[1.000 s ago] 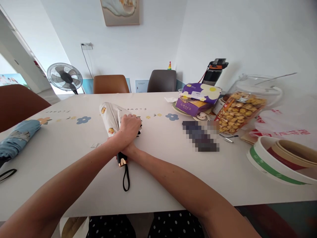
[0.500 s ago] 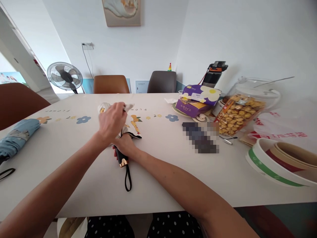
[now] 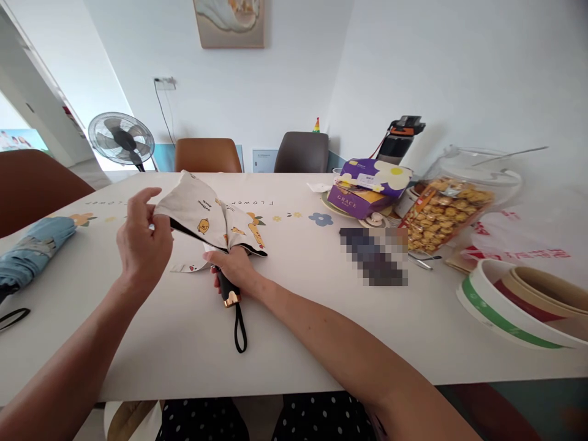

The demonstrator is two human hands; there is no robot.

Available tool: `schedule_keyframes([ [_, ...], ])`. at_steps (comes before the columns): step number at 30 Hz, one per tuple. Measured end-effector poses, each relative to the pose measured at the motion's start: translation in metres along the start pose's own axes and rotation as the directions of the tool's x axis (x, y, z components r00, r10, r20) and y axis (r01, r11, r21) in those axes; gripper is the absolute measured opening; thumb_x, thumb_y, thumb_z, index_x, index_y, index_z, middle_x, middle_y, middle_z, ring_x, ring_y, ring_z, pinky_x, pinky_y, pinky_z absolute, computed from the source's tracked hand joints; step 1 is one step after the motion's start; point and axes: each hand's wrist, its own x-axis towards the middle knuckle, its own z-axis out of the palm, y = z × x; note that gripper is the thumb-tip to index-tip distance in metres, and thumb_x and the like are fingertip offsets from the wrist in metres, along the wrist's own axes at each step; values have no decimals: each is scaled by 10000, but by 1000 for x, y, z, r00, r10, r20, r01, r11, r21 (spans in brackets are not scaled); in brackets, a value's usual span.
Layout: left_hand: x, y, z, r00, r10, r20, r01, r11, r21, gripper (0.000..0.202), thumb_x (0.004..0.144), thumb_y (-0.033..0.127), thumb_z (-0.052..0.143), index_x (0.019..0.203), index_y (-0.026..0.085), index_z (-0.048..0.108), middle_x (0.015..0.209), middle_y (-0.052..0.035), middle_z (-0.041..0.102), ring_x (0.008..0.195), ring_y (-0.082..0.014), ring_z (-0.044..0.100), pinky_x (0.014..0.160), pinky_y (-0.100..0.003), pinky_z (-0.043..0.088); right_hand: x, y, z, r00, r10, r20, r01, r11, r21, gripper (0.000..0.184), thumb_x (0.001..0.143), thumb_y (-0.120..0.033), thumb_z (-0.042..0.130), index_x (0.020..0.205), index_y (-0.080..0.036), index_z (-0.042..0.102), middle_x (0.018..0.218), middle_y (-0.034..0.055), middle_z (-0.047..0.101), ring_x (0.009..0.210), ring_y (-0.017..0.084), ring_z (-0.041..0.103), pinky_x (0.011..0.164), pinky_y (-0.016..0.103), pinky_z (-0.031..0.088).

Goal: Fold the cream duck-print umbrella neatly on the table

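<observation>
A folding umbrella with a cream canopy printed with small yellow figures lies on the white table. My right hand is closed round its black handle, whose wrist loop trails toward me. My left hand pinches an edge of the canopy cloth and holds it up and out to the left, so the fabric is spread loose.
A folded blue umbrella lies at the left table edge. To the right are a purple snack bag, a jar of snacks, a blurred dark object and stacked paper bowls. Chairs and a fan stand behind.
My left hand left the rolled canopy and pulled the cloth up and out to the left, loosening it. My right hand stayed on the handle.
</observation>
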Motion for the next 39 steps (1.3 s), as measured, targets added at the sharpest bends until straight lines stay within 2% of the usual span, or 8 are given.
schedule_keyframes([
  [3, -6, -17, -5, 999, 31, -40, -31, 999, -18, 346, 812, 173, 330, 1052, 248, 567, 805, 22, 601, 629, -112, 583, 674, -241, 447, 0, 0, 0, 1000, 3, -2, -3, 1000, 9, 296, 668, -378, 661, 698, -148, 477, 578, -3, 526, 366, 108, 512, 295, 228, 438],
  [6, -10, -37, -6, 993, -61, 97, 56, 997, 47, 308, 793, 210, 349, 898, 262, 634, 792, 28, 627, 622, -133, 574, 621, -251, 441, 1, 0, 0, 1000, 12, -6, -12, 1000, 19, 298, 659, -377, 670, 690, -150, 479, 569, -7, 523, 361, 108, 504, 285, 232, 432],
  [11, -8, -52, -4, 860, -283, 425, 181, 948, 263, 243, 741, 268, 406, 839, 306, 625, 725, 47, 652, 622, -178, 550, 562, -277, 385, -1, -2, -2, 1000, 16, 27, -18, 998, 68, 287, 652, -354, 683, 666, -138, 494, 591, 9, 534, 382, 105, 511, 298, 229, 436],
  [15, -7, -47, -5, 859, -291, 423, 148, 930, 338, 217, 731, 273, 395, 769, 294, 608, 721, 29, 656, 681, -206, 558, 576, -286, 365, -2, -2, -5, 998, 21, 64, -28, 992, 120, 332, 612, -380, 720, 697, -140, 506, 600, -2, 533, 394, 99, 506, 300, 221, 432],
  [19, -11, -45, -4, 788, -266, 555, 48, 925, 376, 209, 742, 281, 365, 670, 276, 560, 667, 15, 625, 629, -201, 549, 565, -290, 361, -3, -2, -7, 996, -2, 84, -10, 991, 135, 375, 609, -442, 716, 716, -146, 513, 585, -14, 532, 396, 89, 491, 295, 206, 419],
  [26, -17, -52, 8, 780, -163, 605, -140, 896, 422, 206, 777, 294, 314, 729, 254, 510, 692, -52, 636, 562, -210, 540, 508, -301, 342, -5, -5, -7, 996, 8, 83, -16, 996, 91, 463, 614, -559, 681, 714, -145, 499, 575, -6, 532, 383, 88, 491, 290, 201, 407],
  [30, -17, -50, 8, 727, -147, 671, -217, 878, 428, 201, 779, 297, 305, 725, 239, 490, 693, -52, 631, 577, -212, 539, 507, -300, 334, -2, -5, -7, 998, 2, 70, -11, 992, 126, 505, 635, -643, 611, 709, -166, 463, 559, -7, 529, 370, 103, 498, 279, 222, 414],
  [39, -13, -49, 4, 709, -229, 667, -193, 846, 496, 219, 774, 301, 291, 723, 241, 495, 728, -52, 624, 651, -244, 550, 546, -317, 338, 2, 0, -8, 998, -15, 68, 6, 991, 133, 517, 636, -664, 596, 655, -162, 473, 572, 9, 525, 378, 115, 512, 272, 241, 423],
])
